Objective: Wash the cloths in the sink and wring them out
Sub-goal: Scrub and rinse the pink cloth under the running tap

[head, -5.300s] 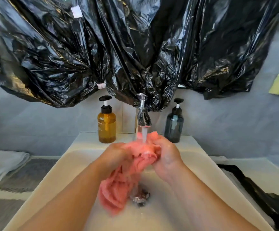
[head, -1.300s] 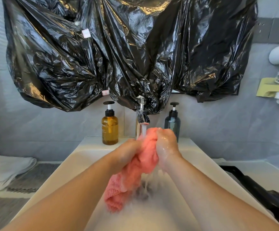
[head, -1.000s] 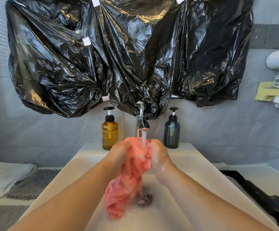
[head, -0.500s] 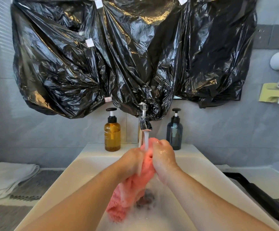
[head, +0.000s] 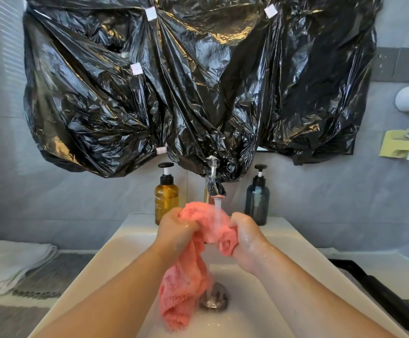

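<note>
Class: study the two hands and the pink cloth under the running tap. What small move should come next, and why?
Probably bring the hands together and rub the wet stretch between them. The left hand and right hand each grip the pink cloth, water from the tap lands on the part between them, and the cloth's tail hangs toward the drain.

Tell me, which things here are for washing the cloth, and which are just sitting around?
In the job: pink cloth, gripped by left hand and right hand; running tap; sink.
Just lying about: amber pump bottle, dark pump bottle, folded white towel, grey mat, black plastic sheet on the wall.
</note>
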The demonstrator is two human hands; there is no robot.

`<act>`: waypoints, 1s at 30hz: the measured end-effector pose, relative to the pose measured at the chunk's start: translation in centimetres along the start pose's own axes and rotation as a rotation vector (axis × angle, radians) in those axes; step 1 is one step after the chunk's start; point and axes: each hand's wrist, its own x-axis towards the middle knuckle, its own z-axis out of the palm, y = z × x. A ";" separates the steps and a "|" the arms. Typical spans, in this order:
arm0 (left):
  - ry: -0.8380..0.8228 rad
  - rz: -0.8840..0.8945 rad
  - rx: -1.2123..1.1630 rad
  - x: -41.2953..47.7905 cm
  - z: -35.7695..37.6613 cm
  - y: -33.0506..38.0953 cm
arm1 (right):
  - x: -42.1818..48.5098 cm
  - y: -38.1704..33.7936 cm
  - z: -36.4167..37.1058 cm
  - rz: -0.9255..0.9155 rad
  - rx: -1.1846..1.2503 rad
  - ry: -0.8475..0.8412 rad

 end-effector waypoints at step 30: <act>-0.585 0.008 0.517 -2.0 3.3 0.4 | 0.7 -0.7 -0.7 -0.435 -0.296 0.288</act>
